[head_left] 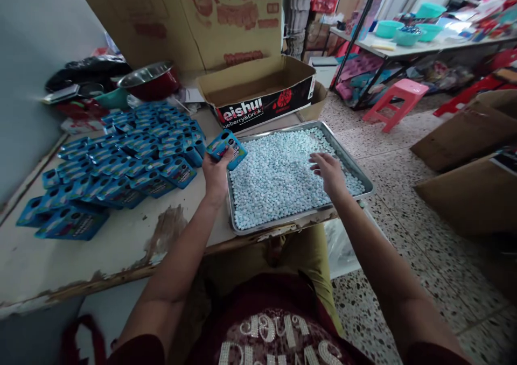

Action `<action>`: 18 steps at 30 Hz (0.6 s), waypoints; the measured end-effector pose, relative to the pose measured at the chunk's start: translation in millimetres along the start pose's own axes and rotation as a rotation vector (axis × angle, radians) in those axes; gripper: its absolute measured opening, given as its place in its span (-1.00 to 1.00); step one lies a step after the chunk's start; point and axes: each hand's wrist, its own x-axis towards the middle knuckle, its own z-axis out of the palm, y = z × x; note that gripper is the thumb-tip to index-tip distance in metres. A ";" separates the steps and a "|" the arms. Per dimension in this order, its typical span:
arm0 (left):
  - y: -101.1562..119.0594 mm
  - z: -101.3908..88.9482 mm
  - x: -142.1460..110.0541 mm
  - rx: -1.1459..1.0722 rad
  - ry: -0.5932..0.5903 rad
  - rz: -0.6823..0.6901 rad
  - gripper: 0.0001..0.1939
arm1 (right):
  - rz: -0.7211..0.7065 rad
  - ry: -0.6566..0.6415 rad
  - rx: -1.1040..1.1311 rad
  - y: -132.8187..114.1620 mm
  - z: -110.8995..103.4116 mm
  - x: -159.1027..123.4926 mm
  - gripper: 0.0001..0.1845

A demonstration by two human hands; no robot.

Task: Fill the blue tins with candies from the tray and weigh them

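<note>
My left hand (pixel 217 174) is closed around a small blue printed carton (pixel 228 145) with dark round holes in its top, held tilted over the left edge of a metal tray (pixel 278 227). A layer of small pale blue and white pellets (pixel 278 182), like candies, covers the tray's bottom. Above the right part of these pellets is my right hand (pixel 328 172), fingers stretched to the left and slightly apart, with nothing visible in them. Many matching blue cartons (pixel 133 160) stand packed in rows on the worn table (pixel 137 236), left of my left hand.
Behind the tray lies an open black-printed cardboard box (pixel 262 109), with a large carton (pixel 226 26) behind it. A red metal bowl (pixel 151 82) sits at the back left. Off to the right are a pink stool (pixel 396 102), cardboard boxes (pixel 470 128) and a table with turquoise bowls (pixel 407 35).
</note>
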 end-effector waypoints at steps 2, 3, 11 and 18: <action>-4.1 -2.5 0.6 -0.019 0.026 0.059 -0.27 | -0.073 0.150 -0.017 6.4 -16.7 3.3 -0.59; -5.7 -3.3 1.3 -0.013 0.042 0.091 -0.25 | -0.106 0.221 -0.027 8.1 -23.3 4.7 -0.60; -21.5 -17.9 26.1 0.003 0.139 0.198 -0.24 | -0.057 0.382 -0.039 -12.3 -37.2 11.1 -0.70; -68.8 -1.7 40.8 0.026 0.209 0.041 -0.33 | -0.021 0.293 -0.244 -14.7 -12.5 9.7 -0.62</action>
